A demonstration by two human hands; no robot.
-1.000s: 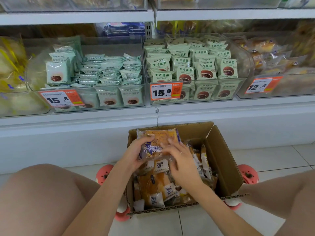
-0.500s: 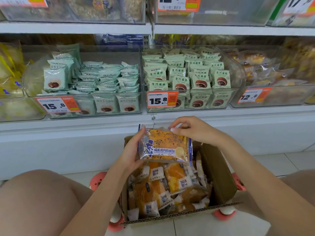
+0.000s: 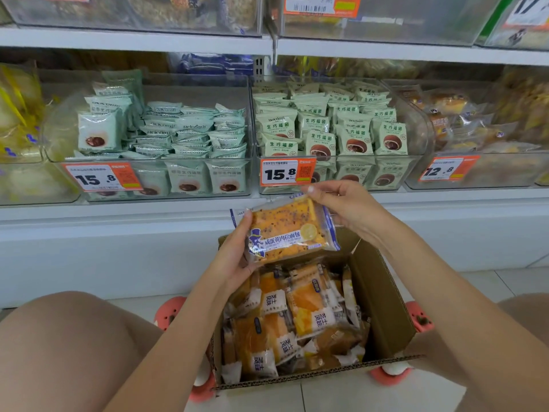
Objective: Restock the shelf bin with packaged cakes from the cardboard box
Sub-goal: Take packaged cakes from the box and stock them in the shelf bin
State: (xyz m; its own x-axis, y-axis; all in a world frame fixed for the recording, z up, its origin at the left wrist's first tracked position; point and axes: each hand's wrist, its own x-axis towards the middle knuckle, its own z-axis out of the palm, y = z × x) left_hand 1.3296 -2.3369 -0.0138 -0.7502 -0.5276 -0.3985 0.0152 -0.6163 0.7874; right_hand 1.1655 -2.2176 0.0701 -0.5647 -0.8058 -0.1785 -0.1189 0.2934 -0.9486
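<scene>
Nearest: open cardboard box (image 3: pixel 383 295), filled with wrapped cakes. Directly above box: packaged cake (image 3: pixel 289 231), clamped by left hand (image 3: pixel 234 257) at left edge, pinched by right hand (image 3: pixel 344 203) at top right corner. Beyond box: clear shelf bin (image 3: pixel 481 173) tagged 12.8.

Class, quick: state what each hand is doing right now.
Left hand: holds the cake packet by its left edge.
Right hand: pinches the same packet's top right corner.

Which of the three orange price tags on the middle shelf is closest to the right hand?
The centre tag reading 15.8, just above the right hand; the others sit far left and far right.
</scene>
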